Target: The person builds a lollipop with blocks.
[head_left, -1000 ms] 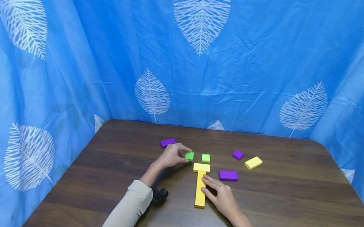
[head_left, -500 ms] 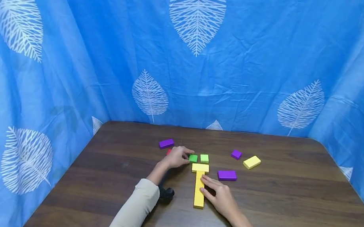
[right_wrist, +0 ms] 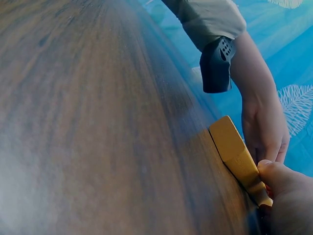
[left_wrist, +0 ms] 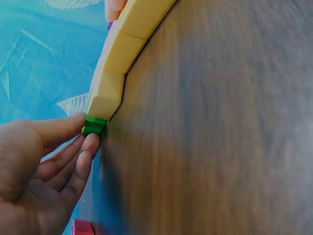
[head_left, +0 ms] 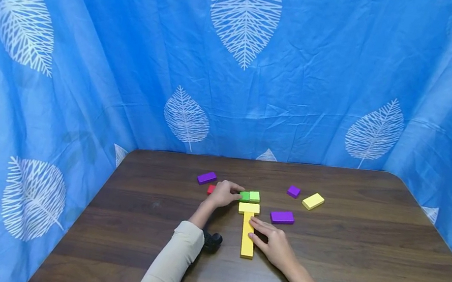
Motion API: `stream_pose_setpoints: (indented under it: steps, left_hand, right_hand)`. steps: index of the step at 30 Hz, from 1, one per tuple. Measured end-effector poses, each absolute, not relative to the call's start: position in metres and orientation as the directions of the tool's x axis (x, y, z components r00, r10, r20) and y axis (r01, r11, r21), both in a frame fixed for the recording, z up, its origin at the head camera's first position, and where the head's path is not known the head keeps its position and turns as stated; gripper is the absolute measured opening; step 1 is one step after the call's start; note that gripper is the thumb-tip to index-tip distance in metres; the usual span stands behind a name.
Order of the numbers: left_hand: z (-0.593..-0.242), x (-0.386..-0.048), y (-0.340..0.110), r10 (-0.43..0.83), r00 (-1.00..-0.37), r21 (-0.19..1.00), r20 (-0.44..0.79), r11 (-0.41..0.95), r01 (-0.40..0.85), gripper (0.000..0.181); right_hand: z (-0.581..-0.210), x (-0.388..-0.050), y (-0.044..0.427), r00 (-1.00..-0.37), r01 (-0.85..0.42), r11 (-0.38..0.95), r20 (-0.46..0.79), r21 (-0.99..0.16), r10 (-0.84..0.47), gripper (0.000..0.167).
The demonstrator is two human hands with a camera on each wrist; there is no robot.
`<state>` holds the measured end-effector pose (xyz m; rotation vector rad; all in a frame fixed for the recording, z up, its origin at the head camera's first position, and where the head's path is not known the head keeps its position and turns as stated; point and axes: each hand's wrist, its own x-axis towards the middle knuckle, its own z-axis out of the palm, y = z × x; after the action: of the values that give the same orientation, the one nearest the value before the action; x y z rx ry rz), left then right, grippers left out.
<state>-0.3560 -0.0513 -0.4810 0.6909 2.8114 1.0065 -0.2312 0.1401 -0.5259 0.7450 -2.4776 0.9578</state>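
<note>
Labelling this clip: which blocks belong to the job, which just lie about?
Likely in the job: dark green block, light green block, yellow crossbar, yellow stem.

Likely lying about: red block, left purple block, small purple block, near purple block, right yellow block.

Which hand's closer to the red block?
Left. The left hand is right beside the red block, on its right, pinching the dark green block. The right hand is farther right and closer to the person, touching the yellow stem.
</note>
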Motion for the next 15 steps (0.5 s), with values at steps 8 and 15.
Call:
stream_pose_setpoints:
  steps: [8,15]
  left_hand:
    - [-0.482,-0.357,-0.041,0.44,-0.896,0.609,0.066,0.693,0.386,0.025]
    - [-0.482,-0.354,-0.032,0.456,-0.888,0.613,0.053,0.687,0.389,0.024]
  right_hand:
    - [-0.526,-0.231,0.141,-0.786,-0.597,0.628,0.519,-0.499,-0.336,0.035]
    - [-0.525,-0.231,0.14,-0.773,-0.611,0.625,0.535,-0.486,-0.34,0.034]
